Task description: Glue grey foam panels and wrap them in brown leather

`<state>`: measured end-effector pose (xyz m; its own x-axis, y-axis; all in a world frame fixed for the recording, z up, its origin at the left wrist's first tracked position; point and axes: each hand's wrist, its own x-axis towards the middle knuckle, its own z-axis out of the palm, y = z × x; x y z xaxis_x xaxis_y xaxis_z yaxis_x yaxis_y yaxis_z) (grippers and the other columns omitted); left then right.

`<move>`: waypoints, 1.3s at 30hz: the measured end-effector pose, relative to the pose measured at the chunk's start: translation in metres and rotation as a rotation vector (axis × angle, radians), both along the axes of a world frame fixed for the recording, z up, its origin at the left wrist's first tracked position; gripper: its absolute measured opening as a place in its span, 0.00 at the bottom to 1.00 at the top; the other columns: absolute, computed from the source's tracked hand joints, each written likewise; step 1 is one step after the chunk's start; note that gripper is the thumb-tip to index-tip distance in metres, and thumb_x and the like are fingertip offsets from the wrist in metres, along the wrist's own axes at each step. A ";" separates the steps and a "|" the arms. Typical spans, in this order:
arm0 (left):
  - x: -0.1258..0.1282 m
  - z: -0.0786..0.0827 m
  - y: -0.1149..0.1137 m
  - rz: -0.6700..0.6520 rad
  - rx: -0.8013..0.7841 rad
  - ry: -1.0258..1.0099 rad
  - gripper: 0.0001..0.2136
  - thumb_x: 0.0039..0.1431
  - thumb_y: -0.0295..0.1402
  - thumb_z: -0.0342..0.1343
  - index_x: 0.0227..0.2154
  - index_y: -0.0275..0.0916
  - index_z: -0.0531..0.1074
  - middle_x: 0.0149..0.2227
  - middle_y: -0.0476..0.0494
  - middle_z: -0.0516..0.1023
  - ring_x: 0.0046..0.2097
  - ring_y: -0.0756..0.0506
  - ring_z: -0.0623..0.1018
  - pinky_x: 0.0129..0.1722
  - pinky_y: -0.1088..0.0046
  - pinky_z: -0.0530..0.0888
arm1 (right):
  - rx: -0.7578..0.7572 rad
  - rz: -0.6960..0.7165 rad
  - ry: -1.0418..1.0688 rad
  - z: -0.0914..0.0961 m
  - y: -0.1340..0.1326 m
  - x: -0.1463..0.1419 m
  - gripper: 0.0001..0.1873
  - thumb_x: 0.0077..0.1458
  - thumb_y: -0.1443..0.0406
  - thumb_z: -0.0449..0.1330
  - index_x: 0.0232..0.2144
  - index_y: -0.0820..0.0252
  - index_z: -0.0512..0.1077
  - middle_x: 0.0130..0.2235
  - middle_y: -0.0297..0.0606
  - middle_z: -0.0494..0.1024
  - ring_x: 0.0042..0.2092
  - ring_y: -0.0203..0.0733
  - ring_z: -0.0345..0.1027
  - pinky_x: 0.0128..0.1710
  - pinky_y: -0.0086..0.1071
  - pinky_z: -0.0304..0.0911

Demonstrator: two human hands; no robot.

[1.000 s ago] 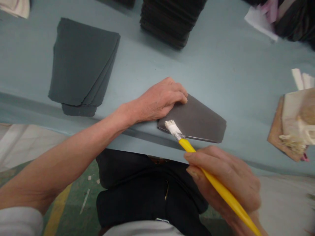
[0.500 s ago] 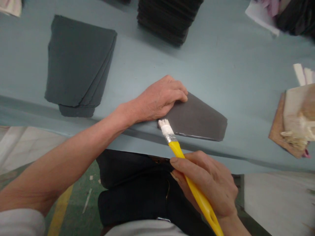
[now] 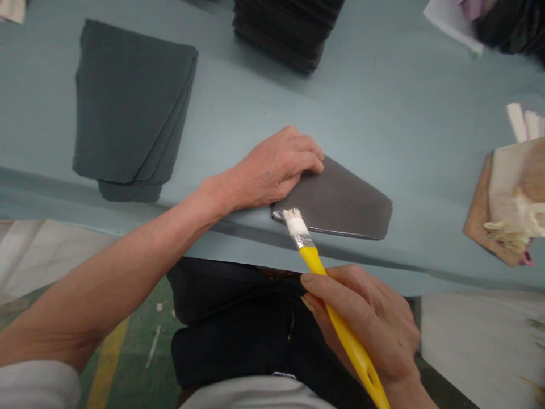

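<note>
My right hand (image 3: 366, 324) grips a paintbrush (image 3: 336, 312) by its yellow handle, thumb along the top. The pale, caked bristles touch the near edge of a dark grey tapered panel (image 3: 340, 199), close to its left corner. A wet, shiny white line runs along that edge. My left hand (image 3: 285, 165) presses on the panel's left end with fingers curled over it, holding it flat on the table. Its fingertips are partly hidden. Whether the panel is one piece or several layers, I cannot tell.
A fanned pile of dark green-grey pieces (image 3: 131, 108) lies at the left of the pale blue table (image 3: 421, 130). A tall dark stack (image 3: 285, 28) stands at the back. To the right are a brown board (image 3: 479, 221) with pale scraps and a dark bundle (image 3: 506, 25).
The brush has slid a little to the right along the panel's near edge, uncovering a white smear at the left corner. My left hand stays on the panel.
</note>
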<state>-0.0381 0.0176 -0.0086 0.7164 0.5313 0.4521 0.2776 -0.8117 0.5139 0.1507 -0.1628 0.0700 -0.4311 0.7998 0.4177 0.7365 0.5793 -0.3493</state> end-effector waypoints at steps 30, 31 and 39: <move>-0.003 0.004 0.002 0.018 0.119 0.084 0.15 0.73 0.25 0.45 0.52 0.45 0.74 0.57 0.41 0.82 0.57 0.40 0.80 0.61 0.50 0.75 | -0.047 -0.008 0.043 -0.009 -0.005 0.026 0.08 0.71 0.71 0.60 0.42 0.61 0.80 0.29 0.33 0.77 0.29 0.32 0.71 0.31 0.27 0.63; -0.003 0.004 0.002 0.014 0.130 0.088 0.15 0.73 0.25 0.44 0.52 0.44 0.74 0.57 0.42 0.82 0.57 0.40 0.80 0.61 0.50 0.75 | -0.048 -0.013 0.042 -0.009 -0.006 0.029 0.07 0.70 0.71 0.61 0.42 0.61 0.80 0.29 0.33 0.77 0.29 0.32 0.71 0.32 0.27 0.64; -0.006 0.005 0.004 0.017 0.147 0.095 0.14 0.76 0.29 0.43 0.54 0.48 0.72 0.58 0.45 0.82 0.57 0.41 0.80 0.59 0.50 0.76 | -0.028 -0.077 0.063 -0.012 -0.012 0.047 0.05 0.70 0.72 0.61 0.44 0.60 0.76 0.30 0.33 0.78 0.30 0.33 0.72 0.33 0.27 0.64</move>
<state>-0.0437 0.0213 -0.0035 0.7511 0.4771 0.4563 0.3340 -0.8709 0.3606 0.1973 -0.1747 0.0576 -0.3418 0.8410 0.4195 0.7542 0.5117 -0.4115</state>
